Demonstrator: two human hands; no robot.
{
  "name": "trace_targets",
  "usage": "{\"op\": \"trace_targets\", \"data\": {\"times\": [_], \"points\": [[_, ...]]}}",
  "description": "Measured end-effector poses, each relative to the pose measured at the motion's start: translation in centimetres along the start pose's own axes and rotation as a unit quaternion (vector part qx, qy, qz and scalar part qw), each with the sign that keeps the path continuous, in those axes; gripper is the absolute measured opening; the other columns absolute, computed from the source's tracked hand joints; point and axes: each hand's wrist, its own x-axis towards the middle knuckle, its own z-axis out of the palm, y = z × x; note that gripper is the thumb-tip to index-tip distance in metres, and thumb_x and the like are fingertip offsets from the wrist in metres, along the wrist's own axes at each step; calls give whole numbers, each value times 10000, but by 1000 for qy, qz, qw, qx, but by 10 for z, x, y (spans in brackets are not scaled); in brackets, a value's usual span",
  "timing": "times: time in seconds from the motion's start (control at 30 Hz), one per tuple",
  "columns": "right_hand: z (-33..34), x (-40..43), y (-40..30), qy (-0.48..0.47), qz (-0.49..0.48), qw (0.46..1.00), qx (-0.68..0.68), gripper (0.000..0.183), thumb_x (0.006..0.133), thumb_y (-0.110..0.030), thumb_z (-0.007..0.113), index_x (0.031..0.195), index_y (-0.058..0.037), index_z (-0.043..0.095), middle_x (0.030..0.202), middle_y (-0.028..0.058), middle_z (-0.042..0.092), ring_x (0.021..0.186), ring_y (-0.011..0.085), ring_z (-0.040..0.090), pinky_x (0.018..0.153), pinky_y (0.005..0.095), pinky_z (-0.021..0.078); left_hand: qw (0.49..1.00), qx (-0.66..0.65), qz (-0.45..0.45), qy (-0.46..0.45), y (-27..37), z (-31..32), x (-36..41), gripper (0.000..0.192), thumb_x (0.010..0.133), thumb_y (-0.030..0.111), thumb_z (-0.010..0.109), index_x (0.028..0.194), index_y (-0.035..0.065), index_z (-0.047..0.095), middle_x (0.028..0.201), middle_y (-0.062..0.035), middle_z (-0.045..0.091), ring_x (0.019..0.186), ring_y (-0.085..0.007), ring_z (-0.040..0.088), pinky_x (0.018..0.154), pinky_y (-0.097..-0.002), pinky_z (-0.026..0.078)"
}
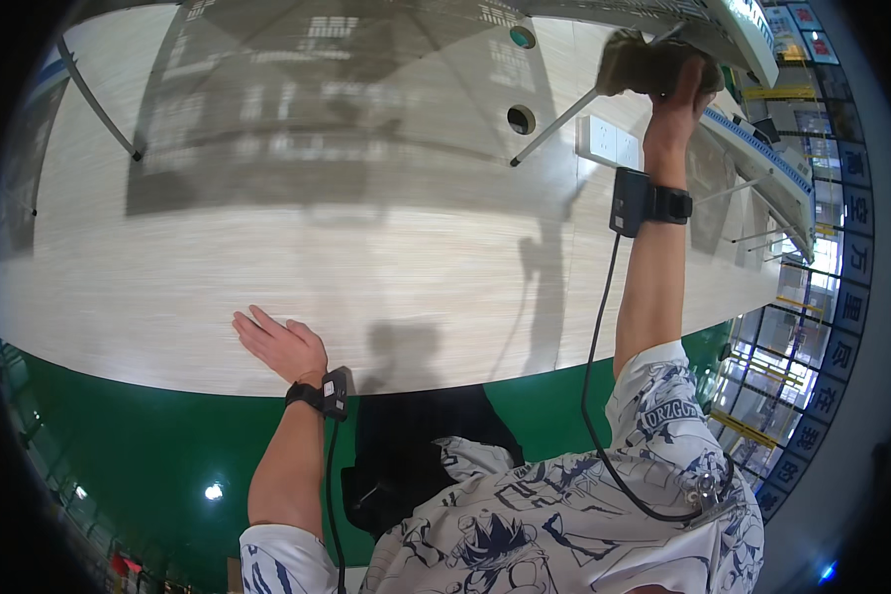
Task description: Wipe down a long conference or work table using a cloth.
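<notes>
My right hand [679, 96] is stretched far forward at the upper right, shut on a dark brown cloth [642, 67] that lies against the edge and thin leg of a white panel [742, 37]. The cloth hides part of the fingers. My left hand [282, 345] rests near the front edge of the pale wood-grain table [416, 267], its fingers apart and nothing in it. Both wrists wear black straps with small boxes, a black cable running from each.
A white power socket block [612, 141] sits on the table just left of my right forearm. Two round cable holes [521, 119] lie beyond it. Thin metal legs [553, 128] stand at the table's far side, and another blue-edged panel [765, 163] is at the right.
</notes>
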Motion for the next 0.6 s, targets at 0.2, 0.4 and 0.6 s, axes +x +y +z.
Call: {"op": "trace_targets", "data": {"times": [0.2, 0.4, 0.6], "points": [[30, -1, -5, 117, 4, 960, -252, 862, 863, -591, 612, 1370, 76, 410, 1370, 269, 409, 1343, 380, 201, 1107, 475, 221, 1000, -11, -9, -4, 5, -9, 2, 630, 915, 198, 463, 1453, -59, 262, 1515, -324, 197, 1416, -468, 174, 1156, -556, 151], [66, 4, -13, 171, -119, 977, -43, 802, 783, -382, 804, 1280, 84, 382, 1222, 220, 429, 1157, 282, 429, 929, 379, 457, 999, 11, -4, -34, 4, -16, 0, 646, 931, 254, 467, 1444, -80, 262, 1521, -324, 184, 1421, -471, 167, 1158, -561, 161], [57, 17, 44, 16, 144, 727, 671, 747, 880, -568, 608, 1344, -19, 404, 1170, 216, 547, 944, 262, 580, 783, 311, 538, 1000, -3, 4, -17, 9, -16, 2, 634, 948, 269, 446, 1443, -81, 261, 1517, -330, 188, 1410, -477, 178, 1156, -556, 157]]}}
